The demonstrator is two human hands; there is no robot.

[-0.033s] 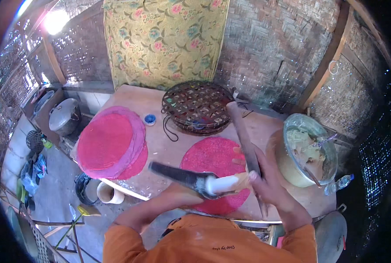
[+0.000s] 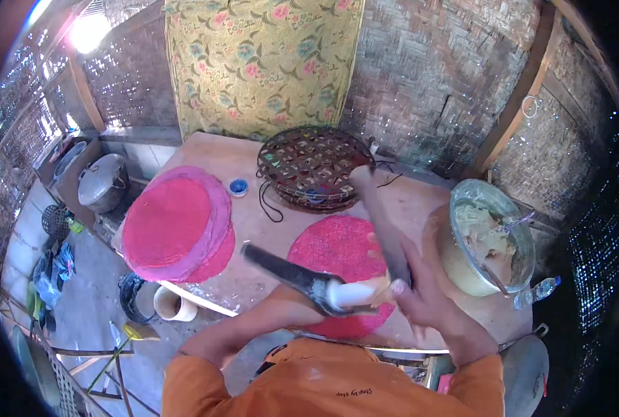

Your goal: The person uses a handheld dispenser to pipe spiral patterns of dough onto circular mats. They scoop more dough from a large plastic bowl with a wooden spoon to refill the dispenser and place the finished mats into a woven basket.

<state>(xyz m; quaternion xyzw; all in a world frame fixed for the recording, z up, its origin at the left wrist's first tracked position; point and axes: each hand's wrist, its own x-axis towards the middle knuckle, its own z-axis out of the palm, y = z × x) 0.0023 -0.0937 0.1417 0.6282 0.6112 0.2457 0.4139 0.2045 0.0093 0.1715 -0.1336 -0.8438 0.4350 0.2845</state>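
Note:
My right hand (image 2: 421,292) is closed around a long, flat, greyish-brown stick-like tool (image 2: 384,226), which slants up and away over the table. Crossing it just below is a dark, blade-like tool (image 2: 282,270) with a white cylindrical part (image 2: 351,293). My left hand (image 2: 311,311) reaches in under this tool and appears to hold it, though most of its fingers are hidden. The thumb of my right hand lies by the white part's tan end. Beneath both hands a round pink sheet (image 2: 330,240) lies on the table.
Round pink sheets (image 2: 167,226) are stacked on the table (image 2: 254,222) at left, near a small blue-topped container (image 2: 238,187). A woven basket (image 2: 315,163) stands at the back. To the right are a tub of pale paste (image 2: 493,233) and a clear bottle (image 2: 537,293). A metal pot (image 2: 102,184) sits far left.
The dark tool and both hands have shifted slightly right. The stick-like tool's upper end has moved slightly left and looks blurred. Things on the table have stayed put.

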